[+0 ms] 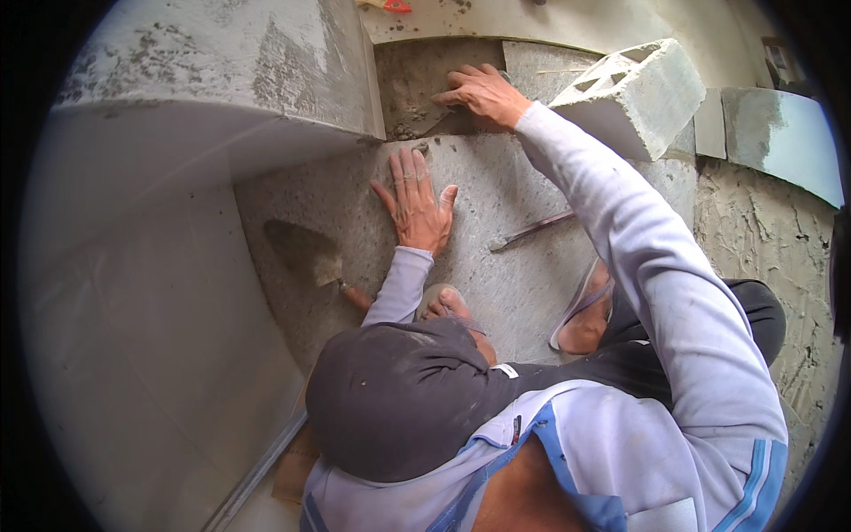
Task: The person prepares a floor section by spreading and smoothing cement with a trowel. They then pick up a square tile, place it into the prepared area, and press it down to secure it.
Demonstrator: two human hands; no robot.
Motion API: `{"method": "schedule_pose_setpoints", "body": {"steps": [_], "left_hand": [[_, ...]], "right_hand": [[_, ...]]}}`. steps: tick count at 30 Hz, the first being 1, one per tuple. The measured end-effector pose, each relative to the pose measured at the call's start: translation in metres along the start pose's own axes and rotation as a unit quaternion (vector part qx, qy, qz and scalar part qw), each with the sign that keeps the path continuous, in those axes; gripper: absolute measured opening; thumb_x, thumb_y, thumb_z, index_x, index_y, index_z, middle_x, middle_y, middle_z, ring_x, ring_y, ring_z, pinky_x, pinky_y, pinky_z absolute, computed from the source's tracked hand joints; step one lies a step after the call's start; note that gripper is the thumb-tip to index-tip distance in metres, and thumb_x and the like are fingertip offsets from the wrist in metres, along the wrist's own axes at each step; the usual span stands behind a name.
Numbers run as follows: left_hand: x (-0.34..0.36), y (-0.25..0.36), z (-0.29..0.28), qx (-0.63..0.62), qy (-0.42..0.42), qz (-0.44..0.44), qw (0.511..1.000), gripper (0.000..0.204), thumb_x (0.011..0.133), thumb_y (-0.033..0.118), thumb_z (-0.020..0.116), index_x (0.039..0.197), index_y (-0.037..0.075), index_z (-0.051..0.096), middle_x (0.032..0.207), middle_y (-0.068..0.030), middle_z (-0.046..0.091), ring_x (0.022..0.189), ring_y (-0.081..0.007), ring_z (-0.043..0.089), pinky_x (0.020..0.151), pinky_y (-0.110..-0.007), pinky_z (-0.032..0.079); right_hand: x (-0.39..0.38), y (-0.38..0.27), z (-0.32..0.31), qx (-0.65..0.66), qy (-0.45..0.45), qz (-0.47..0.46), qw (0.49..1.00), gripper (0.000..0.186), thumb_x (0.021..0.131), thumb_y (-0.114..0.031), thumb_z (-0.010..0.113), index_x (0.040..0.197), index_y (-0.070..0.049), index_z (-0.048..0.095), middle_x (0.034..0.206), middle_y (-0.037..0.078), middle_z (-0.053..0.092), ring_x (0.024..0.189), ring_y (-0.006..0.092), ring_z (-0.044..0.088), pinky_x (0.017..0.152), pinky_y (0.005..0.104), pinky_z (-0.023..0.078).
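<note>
My left hand [418,206] lies flat on a speckled grey tile [479,195], its fingers stretched toward the tile's far edge. Past that edge is a recess [412,75] with a rough mortar bed. Over its right part reaches my right hand [486,94], thumb stretched out to the left and the other fingers bent. Nothing can be seen in its grasp, though its fingertips are partly hidden. A small lump of mortar [420,148] sits at the edge just beyond my left fingers. Left of my left forearm rests a trowel [306,253] with a wooden handle, its blade mortar-stained.
A hollow concrete block [634,102] stands right of my right forearm. A thin chisel-like tool [532,230] lies on the tile. A pale smeared slab [222,62] juts out at upper left. Rough mortar [753,230] covers the right side. My sandalled feet [456,310] are on the tile.
</note>
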State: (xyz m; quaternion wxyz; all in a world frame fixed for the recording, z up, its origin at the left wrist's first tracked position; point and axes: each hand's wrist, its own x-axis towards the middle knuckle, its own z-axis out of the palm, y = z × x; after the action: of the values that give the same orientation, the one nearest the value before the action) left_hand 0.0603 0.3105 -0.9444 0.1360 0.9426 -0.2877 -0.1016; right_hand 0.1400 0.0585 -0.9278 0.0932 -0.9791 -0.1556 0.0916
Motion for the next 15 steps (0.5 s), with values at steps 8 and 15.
{"method": "schedule_pose_setpoints", "body": {"steps": [8,15], "left_hand": [[0.009,-0.013,0.0,-0.021,0.014,-0.031,0.999,0.083,0.098,0.055,0.044,0.155,-0.001,0.021,0.164,-0.0185,0.011,0.152,-0.0341,0.006,0.116,-0.069,0.0],[0.019,-0.017,0.004,-0.005,0.019,-0.043,0.999,0.082,0.098,0.053,0.047,0.154,-0.001,0.023,0.164,-0.0162,0.014,0.152,-0.0329,0.01,0.115,-0.07,-0.001]], "right_hand": [[0.045,-0.005,0.007,0.044,-0.04,-0.051,0.997,0.045,0.093,-0.015,0.047,0.129,-0.033,0.066,0.12,0.007,0.06,0.118,0.0253,0.053,0.098,0.0455,0.04],[0.051,0.0,0.008,0.094,-0.057,-0.053,0.993,0.046,0.094,-0.015,0.042,0.129,-0.034,0.066,0.134,0.006,0.057,0.129,0.0259,0.047,0.105,0.0494,0.034]]}}
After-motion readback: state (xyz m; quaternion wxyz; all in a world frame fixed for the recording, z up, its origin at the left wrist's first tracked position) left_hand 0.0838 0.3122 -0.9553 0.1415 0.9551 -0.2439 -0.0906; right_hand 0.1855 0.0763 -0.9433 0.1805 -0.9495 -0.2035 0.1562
